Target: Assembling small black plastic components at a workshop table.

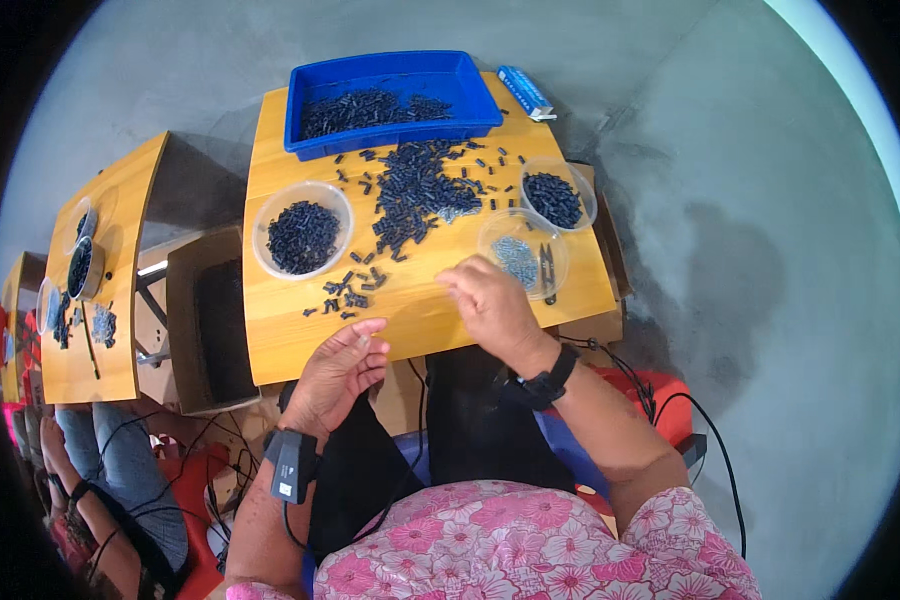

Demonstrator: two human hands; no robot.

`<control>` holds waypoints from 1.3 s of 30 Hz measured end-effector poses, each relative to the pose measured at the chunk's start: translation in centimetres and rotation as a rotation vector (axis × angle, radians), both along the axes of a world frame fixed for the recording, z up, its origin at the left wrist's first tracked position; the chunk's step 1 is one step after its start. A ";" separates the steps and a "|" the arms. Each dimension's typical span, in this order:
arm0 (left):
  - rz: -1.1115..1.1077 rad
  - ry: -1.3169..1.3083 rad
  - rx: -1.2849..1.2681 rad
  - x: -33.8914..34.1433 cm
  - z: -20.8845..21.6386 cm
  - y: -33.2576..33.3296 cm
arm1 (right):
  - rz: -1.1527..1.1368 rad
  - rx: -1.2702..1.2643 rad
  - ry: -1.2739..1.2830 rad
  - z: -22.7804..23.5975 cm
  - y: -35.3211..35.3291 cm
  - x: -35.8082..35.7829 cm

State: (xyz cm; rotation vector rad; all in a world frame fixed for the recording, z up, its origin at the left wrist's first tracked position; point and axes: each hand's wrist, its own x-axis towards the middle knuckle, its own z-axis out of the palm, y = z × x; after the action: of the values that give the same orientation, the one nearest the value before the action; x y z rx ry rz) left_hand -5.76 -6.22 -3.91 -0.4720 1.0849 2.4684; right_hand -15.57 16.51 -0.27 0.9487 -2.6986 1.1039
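Observation:
My left hand (pixel 342 378) is at the table's near edge, palm turned inward, its fingers curled toward the thumb. Whatever it holds, if anything, is too small to make out. To its right, my right hand (pixel 490 308) hovers above the near part of the table, thumb and fingertips pinched together; I cannot make out anything between them. Closest to the right hand is a clear round tub (pixel 484 240) with small silvery metal pieces (pixel 515 262) and dark-handled snips (pixel 548 270) at its right side. Several loose black parts (pixel 342 292) lie beyond my left hand.
On the wooden table (pixel 420 300) are a heap of black parts (pixel 417 190), a blue tray (pixel 395 140) of more parts, and clear tubs of black parts at left (pixel 303 237) and right (pixel 553 200). A blue-white box (pixel 525 92) lies at the far right corner. Another person's arm (pixel 100 510) shows at left.

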 end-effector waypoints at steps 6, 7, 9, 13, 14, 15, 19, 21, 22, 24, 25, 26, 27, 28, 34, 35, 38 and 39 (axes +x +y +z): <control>-0.041 -0.032 0.019 0.1 -1.3 0.8 | -0.083 0.013 0.072 -3.6 -3.6 -3.1; -0.039 -0.031 0.019 0.1 -1.2 0.9 | -0.130 0.045 0.142 -4.9 -3.8 -3.7; -0.038 -0.051 0.008 0.2 -1.2 0.8 | -0.177 0.079 0.141 -5.9 -4.6 -4.4; -0.022 -0.059 0.013 0.2 -1.3 0.6 | -0.223 0.173 0.175 -7.0 -4.9 -5.1; -0.018 -0.067 0.017 0.2 -1.2 0.6 | -0.215 0.175 0.171 -7.0 -5.0 -5.1; -0.015 -0.075 0.022 0.2 -1.2 0.6 | -0.213 0.167 0.143 -7.0 -5.1 -5.1; -0.023 -0.094 0.021 -0.1 -1.1 1.0 | -0.225 0.140 0.214 -7.5 -4.5 -5.6; -0.031 -0.087 0.018 0.0 -1.2 1.0 | -0.221 0.154 0.184 -7.7 -4.4 -5.6; -0.028 -0.089 0.018 -0.1 -1.3 0.9 | -0.223 0.168 0.157 -7.9 -4.4 -5.6; -0.035 -0.079 0.003 -0.1 -1.4 0.9 | -0.238 0.196 0.141 -7.7 -4.5 -5.4; -0.033 -0.080 0.005 -0.1 -1.3 0.9 | -0.257 0.222 0.128 -7.6 -4.5 -5.3; -0.029 -0.079 0.003 -0.1 -1.1 1.0 | -0.256 0.224 0.128 -7.7 -4.4 -5.1; -0.026 -0.077 0.002 -0.1 -1.0 1.0 | -0.240 0.224 0.110 -7.7 -4.3 -4.9; -0.026 -0.077 0.003 -0.1 -1.1 1.0 | -0.224 0.225 0.093 -7.7 -4.3 -4.6; -0.028 -0.073 -0.011 0.2 -0.9 1.2 | -0.260 0.271 0.098 -7.6 -4.2 -3.1; -0.029 -0.072 -0.015 0.1 -1.0 1.4 | -0.264 0.272 0.100 -7.6 -4.0 -2.9; -0.021 -0.076 -0.035 0.0 -0.7 1.7 | -0.261 0.271 0.121 -7.7 -3.3 -2.3; -0.009 -0.084 -0.051 -0.1 -0.6 1.8 | -0.199 0.069 0.048 -7.5 -3.1 -1.9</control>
State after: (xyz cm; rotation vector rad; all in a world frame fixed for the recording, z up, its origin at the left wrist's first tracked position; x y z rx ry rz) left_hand -5.84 -4.44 -4.47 -0.5801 1.1154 2.3953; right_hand -17.51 13.44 -7.82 0.6862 -2.7362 0.9435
